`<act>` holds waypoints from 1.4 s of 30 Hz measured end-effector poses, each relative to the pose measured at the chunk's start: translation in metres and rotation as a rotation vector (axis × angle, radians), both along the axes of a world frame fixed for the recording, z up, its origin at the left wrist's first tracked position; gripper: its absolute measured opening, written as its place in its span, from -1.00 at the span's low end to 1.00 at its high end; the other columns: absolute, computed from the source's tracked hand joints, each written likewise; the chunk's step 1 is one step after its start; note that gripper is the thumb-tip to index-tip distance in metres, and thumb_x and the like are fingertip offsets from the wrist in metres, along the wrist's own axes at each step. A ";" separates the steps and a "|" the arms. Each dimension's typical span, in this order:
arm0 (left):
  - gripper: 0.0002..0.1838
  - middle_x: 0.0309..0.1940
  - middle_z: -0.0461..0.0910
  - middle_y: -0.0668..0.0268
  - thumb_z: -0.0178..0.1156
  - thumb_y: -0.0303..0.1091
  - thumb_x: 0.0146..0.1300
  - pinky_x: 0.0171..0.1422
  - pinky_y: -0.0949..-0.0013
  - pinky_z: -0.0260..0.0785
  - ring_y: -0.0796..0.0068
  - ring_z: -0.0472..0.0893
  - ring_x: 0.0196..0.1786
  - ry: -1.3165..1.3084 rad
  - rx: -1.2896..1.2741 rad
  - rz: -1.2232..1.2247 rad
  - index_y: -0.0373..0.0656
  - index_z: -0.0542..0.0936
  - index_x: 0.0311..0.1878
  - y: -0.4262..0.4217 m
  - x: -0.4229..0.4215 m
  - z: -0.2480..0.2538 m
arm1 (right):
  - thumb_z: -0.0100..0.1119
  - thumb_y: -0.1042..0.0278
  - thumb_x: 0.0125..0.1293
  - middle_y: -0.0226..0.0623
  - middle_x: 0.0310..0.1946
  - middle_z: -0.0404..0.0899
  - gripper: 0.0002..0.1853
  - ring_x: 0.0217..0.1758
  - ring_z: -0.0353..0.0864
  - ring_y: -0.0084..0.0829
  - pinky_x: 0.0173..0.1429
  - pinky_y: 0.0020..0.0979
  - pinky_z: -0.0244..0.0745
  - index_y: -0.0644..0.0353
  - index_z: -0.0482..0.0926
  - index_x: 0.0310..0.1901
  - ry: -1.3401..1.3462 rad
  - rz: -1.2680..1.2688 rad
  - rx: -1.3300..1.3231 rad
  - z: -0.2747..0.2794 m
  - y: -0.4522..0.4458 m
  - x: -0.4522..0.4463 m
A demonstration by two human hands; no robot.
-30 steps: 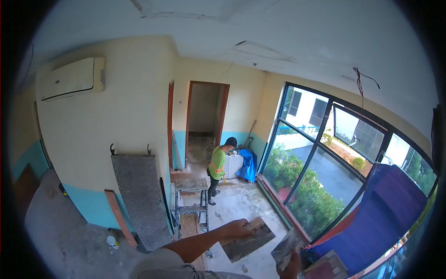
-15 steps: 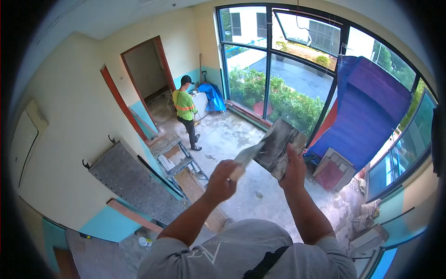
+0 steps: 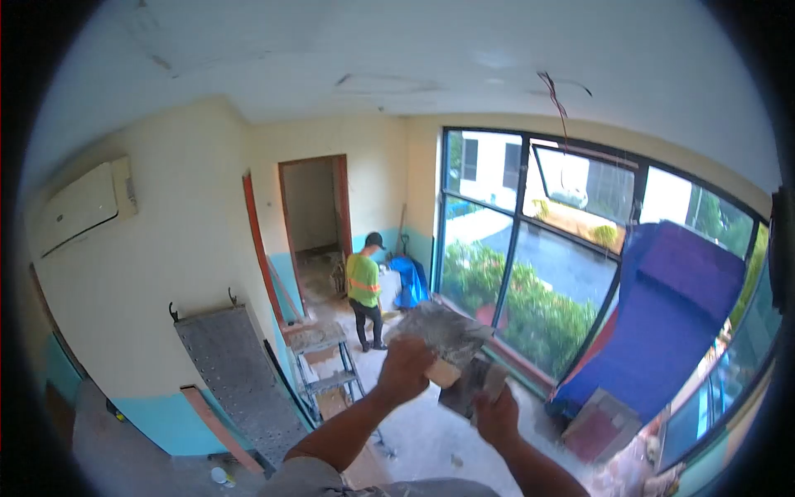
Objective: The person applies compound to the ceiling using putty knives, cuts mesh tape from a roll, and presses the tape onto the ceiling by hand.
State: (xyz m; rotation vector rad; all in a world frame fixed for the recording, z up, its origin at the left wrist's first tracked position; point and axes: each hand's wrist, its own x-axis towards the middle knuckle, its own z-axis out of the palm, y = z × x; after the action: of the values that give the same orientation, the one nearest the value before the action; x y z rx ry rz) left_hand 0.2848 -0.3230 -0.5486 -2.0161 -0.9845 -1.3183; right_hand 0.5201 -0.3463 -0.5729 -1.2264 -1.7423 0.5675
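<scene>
while the left hand (image 3: 406,370) is gripping a wooden handle (image 3: 445,374) just below centre frame, the right hand (image 3: 498,414) is clasping a blurred tool (image 3: 494,383); a grey plate (image 3: 443,325) is showing above, a dark plate (image 3: 465,391) between, the handle probably keeping fingers off flat faces.

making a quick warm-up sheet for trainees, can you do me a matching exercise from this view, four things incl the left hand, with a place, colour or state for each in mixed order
Column one
1. left hand
2. air conditioner
3. co-worker
4. hooked plank

Column two
A. leaning against the wall
B. standing, in a green top with an orange band
C. gripping a pale-handled tool
D. mounted high up, at the far left of the view

Right pairs: 1-C, 2-D, 3-B, 4-A
</scene>
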 end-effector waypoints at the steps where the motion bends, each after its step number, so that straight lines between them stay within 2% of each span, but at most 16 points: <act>1: -0.56 -0.07 0.55 0.10 0.32 -0.55 -0.14 0.20 -0.03 0.33 0.00 0.54 0.07 -0.080 0.133 -0.018 -0.11 0.61 -0.07 0.006 -0.008 0.026 | 0.22 0.18 0.33 -0.16 -0.18 0.65 -0.56 -0.11 0.65 -0.27 -0.01 -0.25 0.52 0.29 0.47 0.12 0.012 0.118 0.045 -0.013 -0.003 0.001; 3: -0.65 -0.10 0.57 0.01 0.30 -0.50 0.00 0.15 -0.02 0.39 -0.13 0.54 0.03 -0.154 0.128 0.123 -0.21 0.58 -0.06 0.016 -0.043 0.076 | 0.23 0.19 0.31 -0.08 -0.18 0.65 -0.58 -0.10 0.66 -0.15 -0.01 -0.21 0.54 0.28 0.49 0.08 0.051 0.221 0.015 -0.026 -0.006 -0.001; 5: -0.64 -0.08 0.57 -0.05 0.25 -0.45 0.12 0.16 0.01 0.41 -0.16 0.56 0.00 -0.154 0.407 0.147 -0.29 0.53 0.01 0.011 -0.071 0.151 | 0.26 0.19 0.27 0.07 -0.12 0.63 -0.59 -0.05 0.66 0.06 0.02 -0.15 0.55 0.28 0.51 0.05 0.117 0.188 -0.124 -0.026 -0.012 -0.003; 7: -0.72 -0.14 0.60 -0.01 0.22 -0.44 0.18 0.00 0.09 0.48 -0.04 0.62 -0.11 -0.405 0.474 0.153 -0.24 0.56 -0.03 0.010 -0.094 0.221 | 0.28 0.21 0.25 0.02 -0.14 0.64 -0.60 -0.08 0.68 -0.04 0.01 -0.17 0.56 0.29 0.52 0.02 0.203 0.113 -0.215 -0.034 -0.007 -0.001; 13: -0.64 -0.21 0.66 0.04 0.37 -0.19 0.19 -0.02 0.14 0.50 0.03 0.67 -0.11 -0.357 0.802 0.247 -0.22 0.55 -0.08 -0.014 -0.169 0.418 | 0.27 0.26 0.26 -0.20 -0.27 0.64 -0.61 -0.23 0.64 -0.32 -0.13 -0.27 0.53 0.30 0.50 0.04 0.300 -0.003 -0.166 -0.050 0.018 -0.005; 19: -0.54 -0.15 0.66 0.05 0.37 -0.11 0.19 0.07 0.15 0.47 0.02 0.65 -0.04 -0.167 0.879 0.371 -0.23 0.56 0.01 -0.017 -0.196 0.512 | 0.27 0.28 0.26 -0.20 -0.25 0.64 -0.60 -0.23 0.63 -0.33 -0.11 -0.29 0.53 0.31 0.50 0.06 0.377 -0.022 -0.109 -0.049 0.044 -0.032; 21: -0.56 -0.14 0.67 0.07 0.37 -0.10 0.18 0.10 0.17 0.46 0.02 0.64 -0.03 -0.217 0.915 0.412 -0.22 0.58 -0.01 -0.016 -0.197 0.531 | 0.27 0.28 0.26 -0.19 -0.25 0.64 -0.59 -0.23 0.63 -0.34 -0.11 -0.30 0.53 0.32 0.50 0.06 0.392 -0.036 -0.156 -0.046 0.048 -0.044; 24: -0.47 0.15 0.46 -0.21 0.21 -0.34 0.30 0.36 0.01 0.27 -0.20 0.44 0.23 -0.268 1.166 0.640 -0.48 0.37 0.24 -0.025 -0.199 0.537 | 0.27 0.27 0.26 -0.20 -0.24 0.64 -0.59 -0.22 0.63 -0.37 -0.11 -0.31 0.53 0.32 0.50 0.06 0.367 -0.052 -0.173 -0.069 0.063 -0.048; 25: -0.53 -0.04 0.63 0.05 0.38 -0.12 0.18 0.13 0.15 0.45 0.04 0.63 -0.01 -0.376 0.933 0.373 -0.25 0.54 0.03 -0.037 -0.188 0.523 | 0.28 0.27 0.27 -0.21 -0.24 0.64 -0.60 -0.22 0.62 -0.38 -0.11 -0.32 0.53 0.32 0.50 0.06 0.384 -0.048 -0.152 -0.083 0.069 -0.046; 28: -0.46 0.04 0.56 0.00 0.38 -0.15 0.18 0.17 0.15 0.43 0.05 0.60 0.04 -0.470 1.250 0.169 -0.35 0.47 0.07 -0.017 -0.221 0.518 | 0.28 0.28 0.27 -0.24 -0.21 0.64 -0.60 -0.19 0.61 -0.43 -0.09 -0.34 0.52 0.32 0.50 0.06 0.341 -0.095 -0.189 -0.064 0.061 -0.047; 29: -0.38 0.05 0.52 -0.04 0.38 -0.17 0.19 0.22 0.16 0.40 0.02 0.57 0.09 -0.527 1.127 0.052 -0.45 0.39 0.11 -0.017 -0.211 0.508 | 0.28 0.29 0.28 -0.25 -0.20 0.64 -0.61 -0.18 0.60 -0.44 -0.08 -0.34 0.52 0.31 0.50 0.06 0.311 -0.125 -0.220 -0.056 0.056 -0.049; 32: -0.33 0.04 0.53 -0.06 0.37 -0.12 0.21 0.26 0.17 0.37 -0.01 0.56 0.12 -0.189 1.111 0.329 -0.50 0.38 0.14 0.003 -0.221 0.519 | 0.27 0.31 0.29 -0.26 -0.16 0.63 -0.63 -0.16 0.59 -0.46 -0.06 -0.37 0.52 0.33 0.51 0.06 0.427 -0.047 -0.118 -0.078 0.072 -0.045; 35: -0.49 0.16 0.47 -0.24 0.20 -0.29 0.31 0.36 0.02 0.28 -0.21 0.43 0.27 -0.138 1.178 0.465 -0.48 0.41 0.19 0.010 -0.213 0.532 | 0.26 0.33 0.30 -0.26 -0.14 0.63 -0.63 -0.15 0.59 -0.47 -0.05 -0.38 0.51 0.33 0.50 0.07 0.379 -0.082 -0.145 -0.074 0.073 -0.047; 38: -0.49 0.14 0.47 -0.28 0.23 -0.27 0.30 0.32 0.04 0.32 -0.24 0.43 0.26 -0.324 1.517 0.615 -0.48 0.44 0.16 0.011 -0.240 0.562 | 0.22 0.36 0.32 -0.27 -0.12 0.63 -0.65 -0.13 0.60 -0.43 -0.05 -0.33 0.53 0.30 0.49 0.10 0.399 -0.136 -0.149 -0.102 0.084 -0.043; 40: -0.30 0.06 0.54 -0.05 0.37 -0.05 0.23 0.29 0.18 0.36 0.00 0.56 0.15 -0.427 1.367 0.597 -0.48 0.38 0.16 -0.010 -0.250 0.542 | 0.11 0.27 0.43 -0.30 -0.29 0.62 -0.75 -0.35 0.59 -0.45 -0.29 -0.39 0.51 0.21 0.51 0.03 0.360 -0.121 -0.092 -0.133 0.090 -0.036; 42: -0.39 -0.04 0.60 -0.04 0.36 -0.04 0.22 0.21 0.15 0.39 0.01 0.59 0.09 -0.657 1.277 0.291 -0.39 0.47 0.10 -0.007 -0.226 0.507 | 0.07 0.24 0.47 -0.25 -0.33 0.62 -0.77 -0.39 0.61 -0.38 -0.35 -0.38 0.53 0.18 0.52 0.02 0.397 -0.088 -0.113 -0.140 0.091 -0.025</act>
State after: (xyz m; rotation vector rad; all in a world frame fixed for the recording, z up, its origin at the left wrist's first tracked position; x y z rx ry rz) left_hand 0.0592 -0.3303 -0.0416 -0.4768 -0.3858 -1.7797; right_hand 0.4949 -0.2556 -0.7127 -1.1679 -1.3325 0.8060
